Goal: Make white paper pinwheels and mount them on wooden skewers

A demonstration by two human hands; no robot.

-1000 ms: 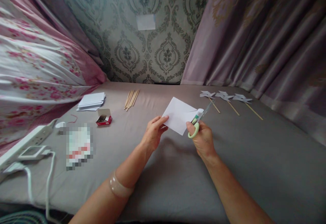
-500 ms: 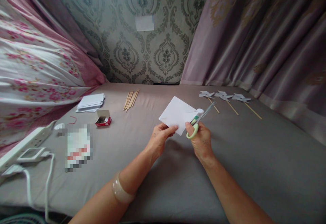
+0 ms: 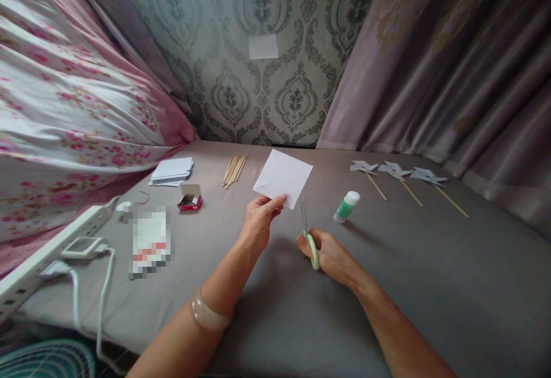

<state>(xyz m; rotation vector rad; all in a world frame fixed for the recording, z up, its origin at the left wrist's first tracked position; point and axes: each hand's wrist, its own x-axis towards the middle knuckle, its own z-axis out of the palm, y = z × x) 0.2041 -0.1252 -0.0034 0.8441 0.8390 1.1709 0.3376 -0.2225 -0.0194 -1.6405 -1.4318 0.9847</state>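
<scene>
A square sheet of white paper point(image 3: 284, 176) is pinched at its lower corner by my left hand point(image 3: 259, 220), thumb on top. My right hand point(image 3: 329, 253) grips scissors point(image 3: 312, 246) by their pale green handles, thumb through one loop. The blades point up and away, just below and right of the paper. Beyond my right hand, a green and white glue stick point(image 3: 346, 207) stands upright, leaning slightly in view.
Behind lie a stack of white paper point(image 3: 172, 171) and several wooden sticks point(image 3: 235, 171). A small open red box point(image 3: 190, 199) sits left, near a power strip point(image 3: 55, 252) with cables. Paper pinwheels point(image 3: 394, 171) on sticks lie at the right back.
My right hand with the scissors has drawn back toward me, away from the paper. The paper has turned and moved slightly left. The view has shifted left.
</scene>
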